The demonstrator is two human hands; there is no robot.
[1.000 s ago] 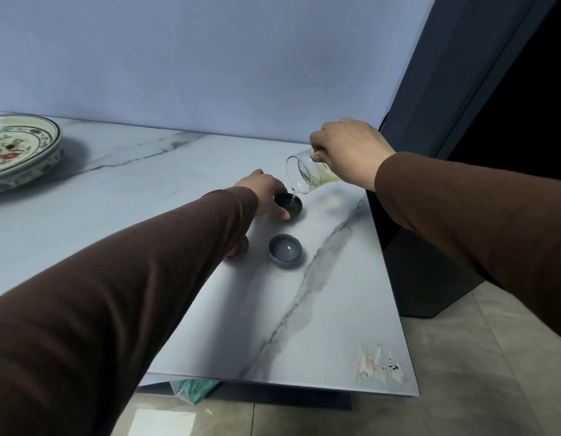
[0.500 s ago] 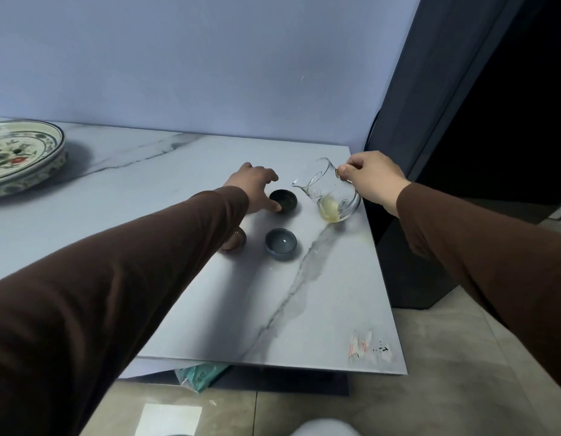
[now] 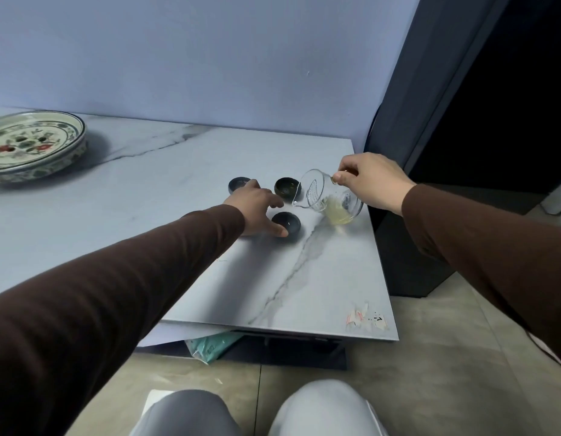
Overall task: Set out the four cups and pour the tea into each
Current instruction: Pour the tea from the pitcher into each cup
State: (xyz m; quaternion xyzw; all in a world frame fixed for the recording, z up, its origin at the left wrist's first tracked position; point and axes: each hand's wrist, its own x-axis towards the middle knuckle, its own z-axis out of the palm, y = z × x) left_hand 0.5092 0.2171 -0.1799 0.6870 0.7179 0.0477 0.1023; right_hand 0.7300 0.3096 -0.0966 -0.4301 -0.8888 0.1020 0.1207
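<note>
Three small dark cups stand on the marble table [image 3: 147,196]: a far left cup [image 3: 237,184], a far right cup [image 3: 287,187] with liquid in it, and a near cup [image 3: 287,222]. My left hand [image 3: 257,207] half-encircles the near cup's left side, thumb against its wall and index finger by the far rim. Whatever lies under that hand is hidden. My right hand [image 3: 372,180] holds a glass pitcher [image 3: 331,199] by its handle. The pitcher tilts left with its spout between the two right cups, and pale yellow tea sits in its bottom.
A painted ceramic plate [image 3: 31,146] rests at the far left of the table. The table's right edge [image 3: 378,247] runs just past the pitcher, with a dark cabinet [image 3: 408,262] beside it. My knees [image 3: 323,410] are below the front edge.
The pitcher came away from the far right cup and dropped lower to its right. My left hand left that cup and moved back to the near cup, uncovering the far left cup.
</note>
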